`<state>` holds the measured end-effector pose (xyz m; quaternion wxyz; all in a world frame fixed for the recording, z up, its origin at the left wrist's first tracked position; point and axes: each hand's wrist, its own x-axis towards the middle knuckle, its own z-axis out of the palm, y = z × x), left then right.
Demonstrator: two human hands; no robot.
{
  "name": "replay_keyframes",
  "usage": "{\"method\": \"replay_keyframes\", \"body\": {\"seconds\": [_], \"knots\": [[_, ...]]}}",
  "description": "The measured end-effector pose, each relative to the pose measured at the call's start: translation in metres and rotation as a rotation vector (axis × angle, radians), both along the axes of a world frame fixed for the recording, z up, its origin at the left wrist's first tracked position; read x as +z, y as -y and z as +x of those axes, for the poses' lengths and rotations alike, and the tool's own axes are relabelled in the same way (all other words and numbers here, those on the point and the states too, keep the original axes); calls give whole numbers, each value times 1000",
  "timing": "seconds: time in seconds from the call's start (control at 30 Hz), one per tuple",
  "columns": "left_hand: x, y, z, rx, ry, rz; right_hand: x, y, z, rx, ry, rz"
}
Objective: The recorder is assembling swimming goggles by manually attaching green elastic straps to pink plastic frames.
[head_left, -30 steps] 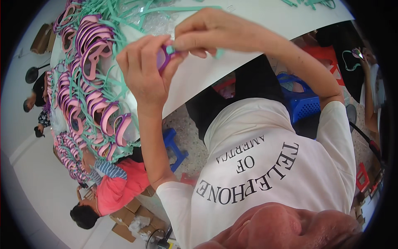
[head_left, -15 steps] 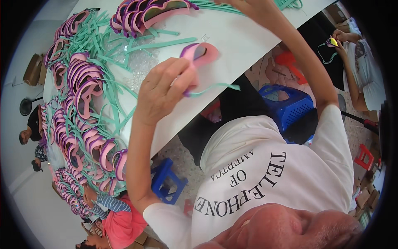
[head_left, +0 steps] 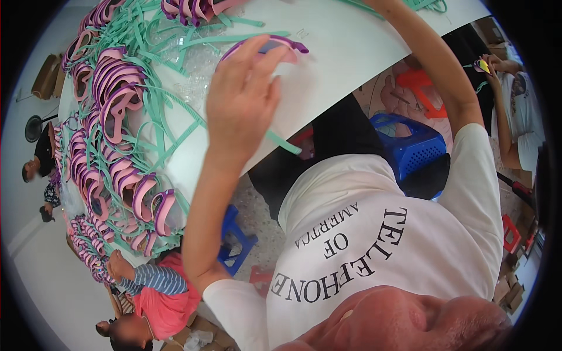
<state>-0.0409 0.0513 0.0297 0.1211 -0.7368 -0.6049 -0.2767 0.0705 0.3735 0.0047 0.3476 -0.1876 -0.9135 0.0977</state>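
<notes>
My left hand [head_left: 240,99] is over the white table [head_left: 328,70], its fingers curled over a pair of pink and purple swim goggles [head_left: 282,43] with a grey lens. My hand covers much of the goggles. A mint green strap end [head_left: 284,142] shows below that hand, crossing the table's near edge. At the top edge of the picture, my right hand [head_left: 383,3] is mostly cut off and its fingers do not show. Mint green straps [head_left: 424,4] lie close to it.
Rows of similar goggles [head_left: 120,108] with tangled green straps [head_left: 155,108] fill the table's left side. Clear plastic pieces [head_left: 190,85] lie by my left hand. Blue stools [head_left: 413,146] and a red stool [head_left: 421,90] stand below. Co-workers [head_left: 167,292] sit nearby, one at right handling goggles [head_left: 483,66].
My left hand has moved farther over the table and turned with the goggles, so their purple rim now faces away. My right hand has slid mostly out of the top edge.
</notes>
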Motion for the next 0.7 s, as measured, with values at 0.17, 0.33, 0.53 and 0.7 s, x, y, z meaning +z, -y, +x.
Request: {"method": "replay_keyframes", "body": {"seconds": [0.17, 0.33, 0.53, 0.7], "knots": [[-26, -39, 25, 270, -36, -17, 23, 28, 14, 89, -65, -507], [-28, -41, 23, 265, 102, 18, 15, 51, 28, 348, -82, -826], [-13, -20, 13, 189, 338, 209, 18, 109, 33, 399, -169, -1138], [-8, -6, 7, 237, 776, 271, 31, 135, 24, 458, -121, -1224]]}}
